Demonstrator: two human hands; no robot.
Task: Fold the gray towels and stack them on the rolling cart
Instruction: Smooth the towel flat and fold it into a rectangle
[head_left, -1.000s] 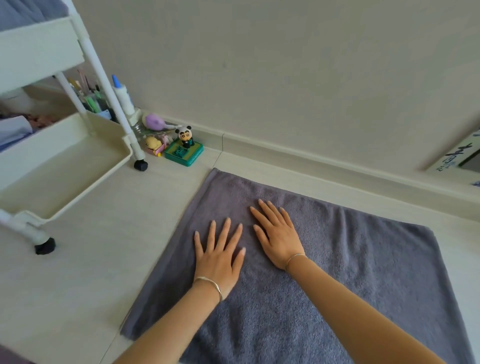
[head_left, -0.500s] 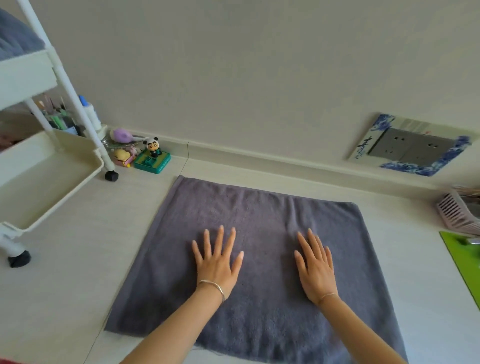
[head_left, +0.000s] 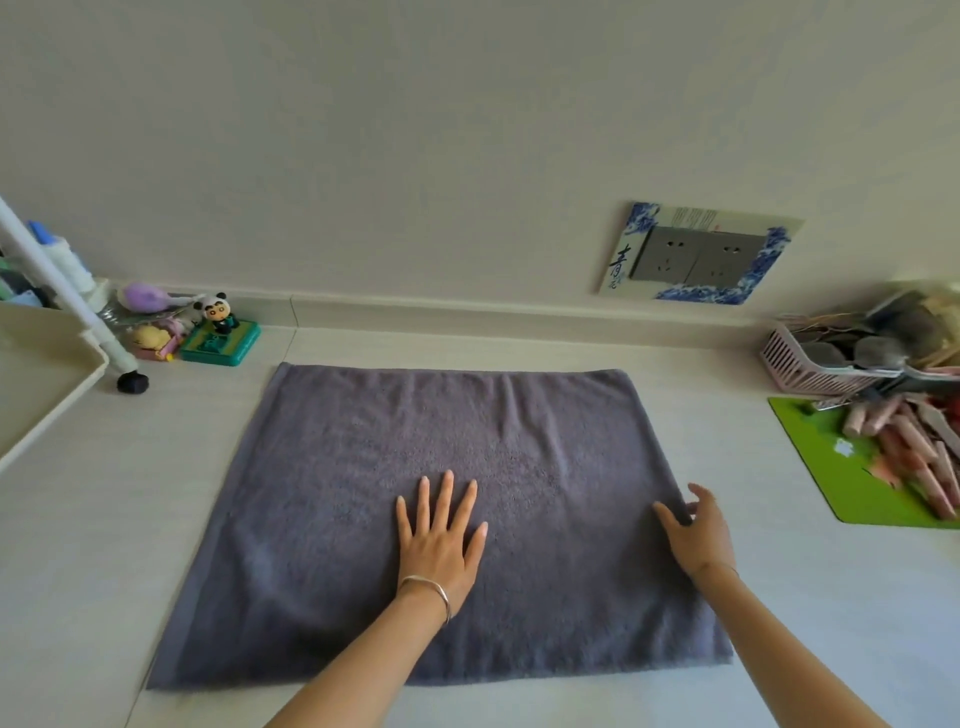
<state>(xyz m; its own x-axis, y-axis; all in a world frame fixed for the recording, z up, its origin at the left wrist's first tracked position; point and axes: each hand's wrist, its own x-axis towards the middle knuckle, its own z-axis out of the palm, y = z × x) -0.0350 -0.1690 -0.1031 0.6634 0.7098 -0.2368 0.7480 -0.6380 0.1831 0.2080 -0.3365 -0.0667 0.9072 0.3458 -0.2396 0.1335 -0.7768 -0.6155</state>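
The floor (head_left: 779, 597) here is pale and smooth, and it runs back to a low skirting board under a plain cream wall (head_left: 415, 130). Low on that wall, at the upper right of the frame, sits a grey double socket (head_left: 696, 257) in a blue-and-white patterned surround.

The gray towel (head_left: 363, 493) lies spread flat on the floor in the middle of the frame, with a few soft creases near its far edge. The left hand (head_left: 441, 545) lies flat on it, palm down and fingers spread, a thin bangle at the wrist. The right hand (head_left: 698, 535) is at the towel's right edge, thumb on the cloth and fingers loosely bent over the border; I cannot tell whether it is pinching the edge.

At the left edge stands the rolling cart (head_left: 47, 384), its cream tray showing nothing in the part I can see, one black wheel (head_left: 132, 383) on the floor. Just beside it are a panda figure (head_left: 217, 312) on a green base and some small toys. At the right edge a pink basket (head_left: 800, 364) holds grey rounded things, and a green mat (head_left: 841, 467) carries a heap of pinkish sticks
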